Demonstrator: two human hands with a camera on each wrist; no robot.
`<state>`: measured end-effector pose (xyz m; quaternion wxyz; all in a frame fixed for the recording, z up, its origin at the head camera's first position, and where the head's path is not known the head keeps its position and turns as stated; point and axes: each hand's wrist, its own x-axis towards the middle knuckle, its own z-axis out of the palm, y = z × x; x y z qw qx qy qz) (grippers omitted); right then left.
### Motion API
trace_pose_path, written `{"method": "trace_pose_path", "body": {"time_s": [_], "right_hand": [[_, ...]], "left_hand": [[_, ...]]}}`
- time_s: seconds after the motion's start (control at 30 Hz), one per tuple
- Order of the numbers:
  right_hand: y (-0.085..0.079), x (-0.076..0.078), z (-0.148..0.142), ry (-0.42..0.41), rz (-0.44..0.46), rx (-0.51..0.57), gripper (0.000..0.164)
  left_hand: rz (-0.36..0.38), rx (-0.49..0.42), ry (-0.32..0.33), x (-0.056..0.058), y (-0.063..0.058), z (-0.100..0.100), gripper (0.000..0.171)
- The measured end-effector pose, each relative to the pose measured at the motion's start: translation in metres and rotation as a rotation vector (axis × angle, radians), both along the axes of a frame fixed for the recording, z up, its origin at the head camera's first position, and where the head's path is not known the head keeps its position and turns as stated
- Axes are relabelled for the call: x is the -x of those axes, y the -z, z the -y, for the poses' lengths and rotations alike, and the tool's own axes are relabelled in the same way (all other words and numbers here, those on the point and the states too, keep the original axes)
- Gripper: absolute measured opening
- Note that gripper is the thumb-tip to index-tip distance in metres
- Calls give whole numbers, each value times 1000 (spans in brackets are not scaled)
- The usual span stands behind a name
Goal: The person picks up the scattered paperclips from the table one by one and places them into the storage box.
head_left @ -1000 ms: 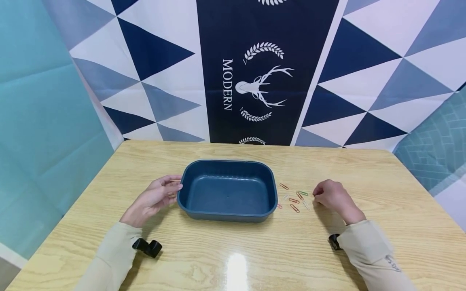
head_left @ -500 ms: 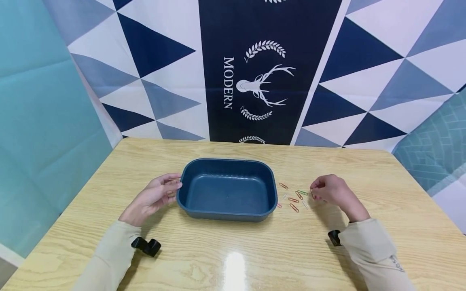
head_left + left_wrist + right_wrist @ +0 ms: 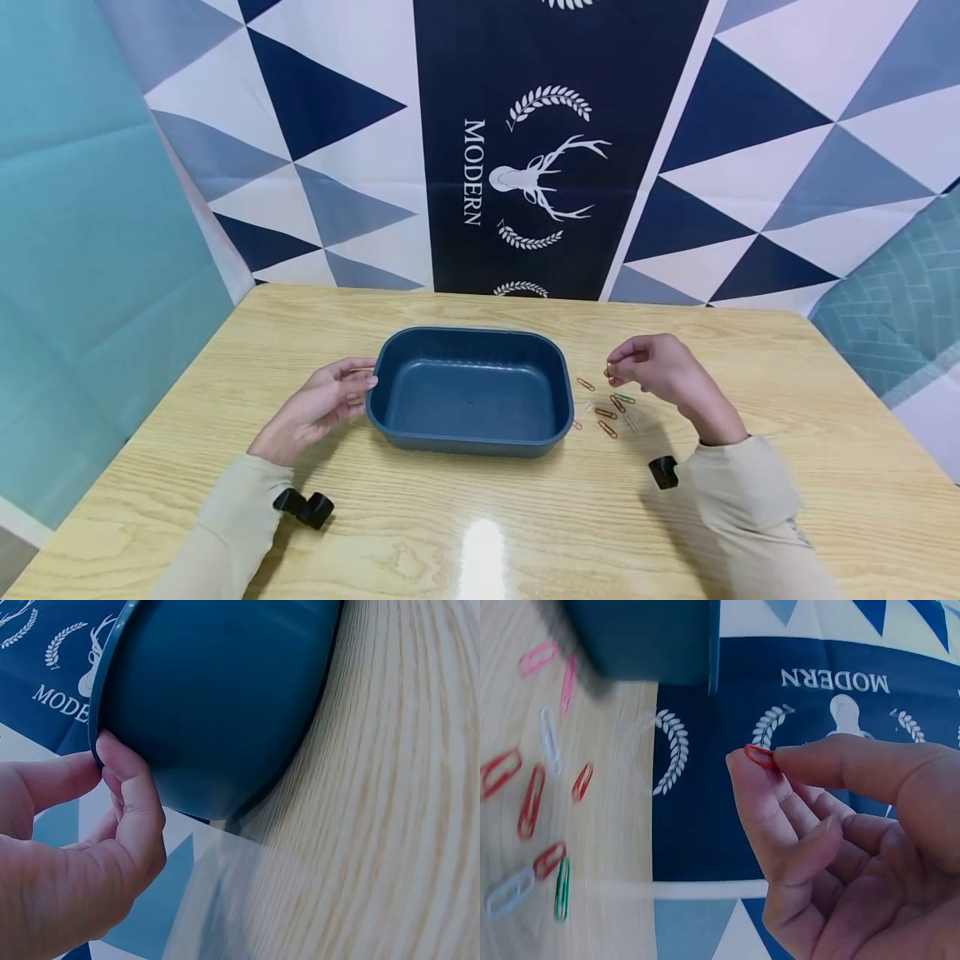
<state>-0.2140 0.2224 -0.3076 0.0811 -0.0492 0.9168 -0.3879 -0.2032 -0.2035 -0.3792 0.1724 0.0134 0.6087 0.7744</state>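
Note:
A dark blue plastic basin (image 3: 470, 404) stands on the wooden table. My left hand (image 3: 318, 408) holds its left rim; in the left wrist view, thumb and fingers pinch the basin's edge (image 3: 96, 724). Off the basin's right side and above the table, my right hand (image 3: 663, 375) pinches a red paper clip (image 3: 760, 756) between thumb and forefinger, as the right wrist view shows. Below and left of that hand several loose paper clips lie scattered: red (image 3: 531, 801), white (image 3: 550, 741), pink (image 3: 538, 658) and green (image 3: 562, 889).
The light wooden table (image 3: 420, 533) reaches back to a patterned wall cloth (image 3: 525, 167) with a deer head. A teal cloth (image 3: 97, 250) hangs at the left. Each wrist carries a small black camera, such as the left one (image 3: 303, 507).
My right hand has risen off the table with the paper clip and moved left and back toward the basin. My left hand stays at the basin's rim.

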Motion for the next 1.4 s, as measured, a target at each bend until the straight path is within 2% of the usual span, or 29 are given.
{"method": "trace_pose_path", "body": {"time_s": [0.33,0.67,0.8,1.13,1.4], "right_hand": [[-5,6,27,7,-3,73,24],[1,16,71,-13,36,210,21],[5,18,88,-32,47,235,19],[11,14,111,-95,27,171,18],[9,12,112,-92,-21,135,22]], "left_hand": [[5,-9,4,1,0,-2,40],[28,43,-19,1,-1,1,45],[29,51,-16,0,0,2,47],[25,63,-12,-3,0,3,50],[23,35,-9,-1,0,1,48]]}}
